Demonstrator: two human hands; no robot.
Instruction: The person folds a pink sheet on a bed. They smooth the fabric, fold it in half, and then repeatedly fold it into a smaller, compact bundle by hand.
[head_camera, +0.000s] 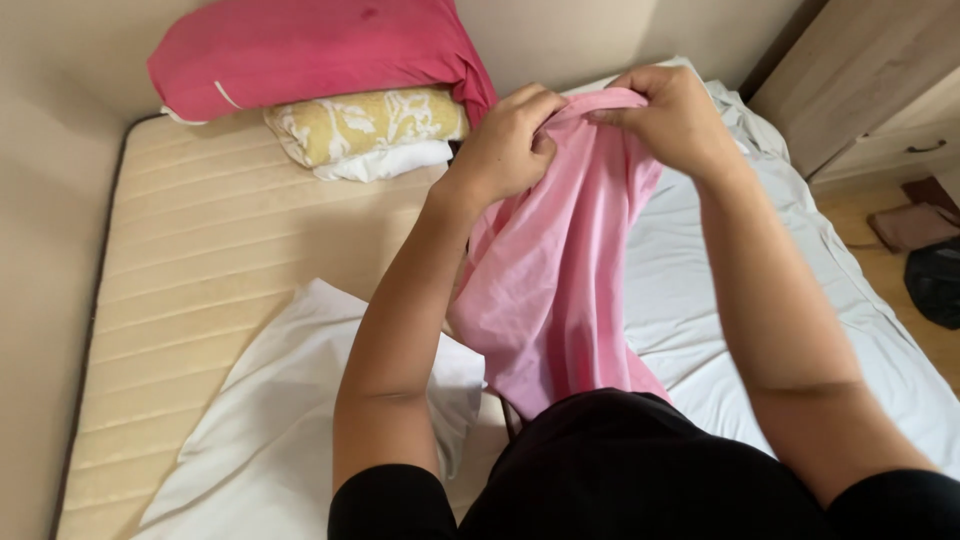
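view: head camera, looking down over the person's chest and both arms at a bed
left hand (505, 140): raised above the bed; fingers curled and pinched on the top edge of the pink cloth (560, 270); knuckles toward camera
right hand (670, 115): just beside the left, nearly touching it; fingers bunched on the same top edge, thumb tucked under the fold; both hands closed on fabric, none spread
pink cloth: held up by its upper hem between the two hands; hangs straight down in loose folds toward the person's lap; lower end hidden behind the black top (610, 470); kind of garment or cover, cannot tell
mattress (200, 260): cream, quilted in cross stripes, bare on the left half; pushed against the wall (50, 200) on the left
white sheet (700, 300): rumpled, covers the right half of the bed under the right forearm; runs to the far corner
white pillowcase (300, 420): flat, lying on the bare mattress under the left forearm, one corner pointing to the head end
pillows: red-pink pillow (310, 50) on top at the head end; yellow patterned pillow (365, 125) below it, white fabric showing at its lower edge
wooden cabinet (870, 90): upper right, beside the bed; drawer with a dark handle
floor (900, 280): wood, right edge; brown item and dark item lying on it, too cropped to tell what they are
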